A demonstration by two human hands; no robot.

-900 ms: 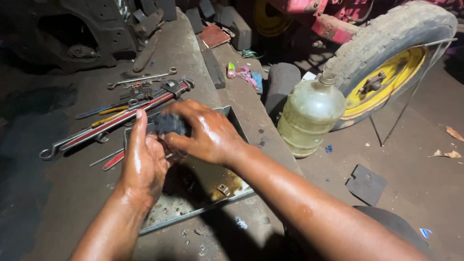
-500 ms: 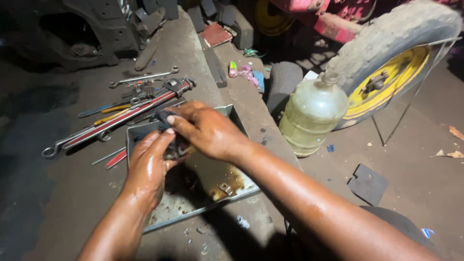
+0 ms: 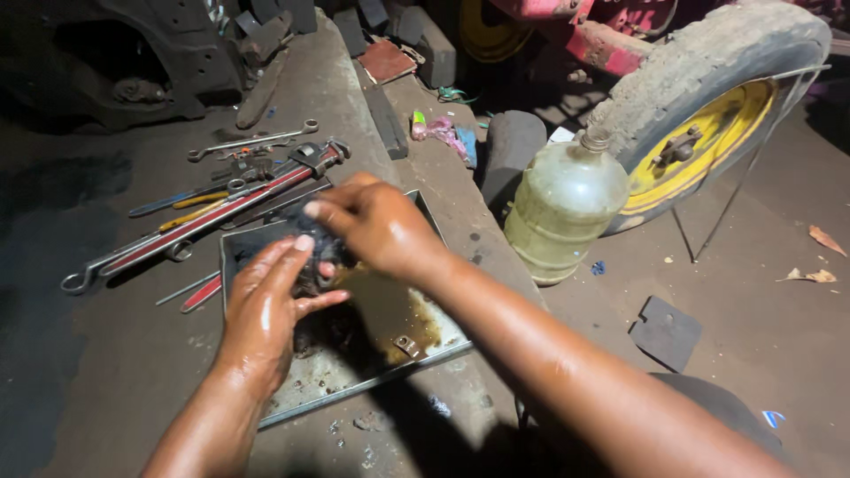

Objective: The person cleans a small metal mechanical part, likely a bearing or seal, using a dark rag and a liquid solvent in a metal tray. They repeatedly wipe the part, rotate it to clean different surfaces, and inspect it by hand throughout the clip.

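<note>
Left hand (image 3: 266,319) cupped dark greasy part (image 3: 312,265) lying at its 1 o'clock; right hand (image 3: 381,228), fingers curled, gripped it from above over metal tray (image 3: 354,389).

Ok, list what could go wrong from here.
Both hands, left hand and right hand, look oily, so the dark part they grip could slip into the metal tray. The tray holds brown liquid that may splash or spill. The plastic jug stands close to the right forearm; an elbow might tip it.

Yellow wheel rim (image 3: 708,142), red pipe wrench (image 3: 221,208), pale greenish jug (image 3: 562,212), brown oily tray (image 3: 425,341).
</note>
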